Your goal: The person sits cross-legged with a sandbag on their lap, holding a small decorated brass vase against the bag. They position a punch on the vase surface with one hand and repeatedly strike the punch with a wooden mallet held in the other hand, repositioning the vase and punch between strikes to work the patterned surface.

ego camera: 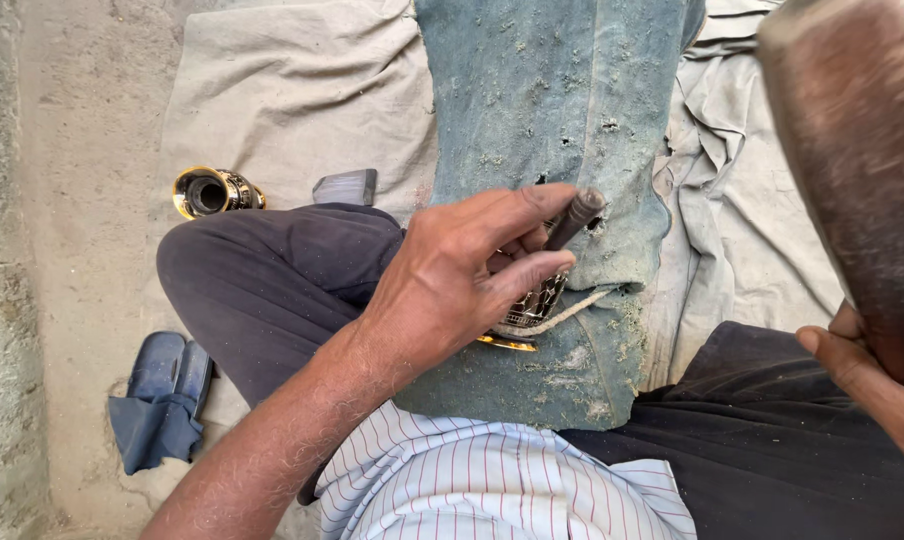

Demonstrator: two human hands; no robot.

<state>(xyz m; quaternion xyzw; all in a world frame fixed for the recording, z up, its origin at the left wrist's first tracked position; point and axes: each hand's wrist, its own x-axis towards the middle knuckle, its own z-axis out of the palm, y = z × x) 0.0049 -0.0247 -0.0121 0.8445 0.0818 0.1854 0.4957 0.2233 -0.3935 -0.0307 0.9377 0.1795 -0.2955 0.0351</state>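
Fingers (532, 270) of the left hand (442, 290) close around a dark punch (575, 218), long axis toward 1 o'clock, above the patterned metal piece (532, 305); right hand (852, 350) grips a raised hammer (857, 150) at 3 o'clock

Close head view, straight down onto lap

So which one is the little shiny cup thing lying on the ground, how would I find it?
Start at the big beige cloth spread over the floor, then follow the person's dark trouser leg to the knee on the left. Just above that knee lies a small brass vessel on its side, its dark round mouth facing you. Its gold rim and black pattern set it apart from the plain grey block beside it.
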